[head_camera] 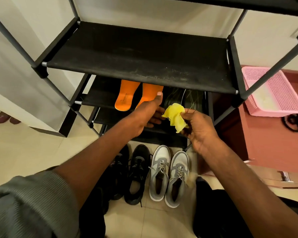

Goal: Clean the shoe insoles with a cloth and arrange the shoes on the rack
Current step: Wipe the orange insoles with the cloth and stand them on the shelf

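Two orange insoles (126, 97) lie on the second shelf of the black shoe rack (136, 54). Beside them on the right are two dark insoles with green streaks (193, 100). My left hand (144, 114) reaches under the top shelf and grips the left dark insole (172, 98) at its edge, thumb on top and fingers curled beneath. Just to its right, my right hand (199, 129) pinches a crumpled yellow cloth (175, 115). On the floor in front of the rack stand a black pair of shoes (138, 172) and a grey-and-white pair of sneakers (169, 174).
A pink perforated basket (273, 91) sits on a reddish-brown cabinet (265, 143) right of the rack. The rack's top shelf is dusty and bare. Dark red slippers (3, 117) lie at the far left on the cream tiled floor (33, 152).
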